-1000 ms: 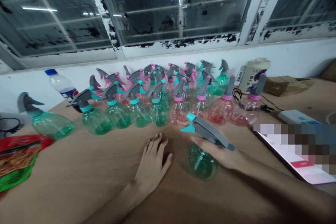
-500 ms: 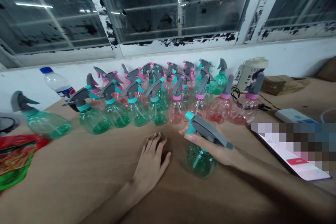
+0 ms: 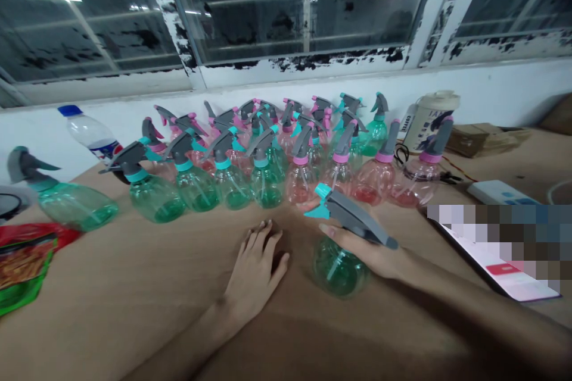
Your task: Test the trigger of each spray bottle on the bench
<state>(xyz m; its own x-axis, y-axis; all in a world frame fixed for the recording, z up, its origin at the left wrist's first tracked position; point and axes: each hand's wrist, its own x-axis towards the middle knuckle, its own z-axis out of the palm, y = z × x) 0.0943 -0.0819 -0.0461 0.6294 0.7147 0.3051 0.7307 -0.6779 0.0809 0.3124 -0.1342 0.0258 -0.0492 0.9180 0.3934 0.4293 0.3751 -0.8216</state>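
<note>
Watching from afar, I see rows of other spray bottles (image 3: 267, 187) standing just beyond the hands, a lit screen (image 3: 489, 253) to the right. The brown table (image 3: 147, 274) stands by a white wall (image 3: 496, 80) under a flaking window (image 3: 268, 12). The left hand (image 3: 252, 274) lies open on the table, fingers slightly apart; the right hand (image 3: 378, 256) grips a green spray bottle (image 3: 344, 277) in front of the rows, its gray-and-teal head (image 3: 355, 214) sloping (a pale tube (image 3: 334, 265) shows inside).

We find the held bottle (image 3: 338, 277) partly hidden by the right hand (image 3: 370, 255). Left of this bottle, the view's edge crops the packet (image 3: 24, 268); right of it, the screen (image 3: 495, 255) is partly pixelated.
</note>
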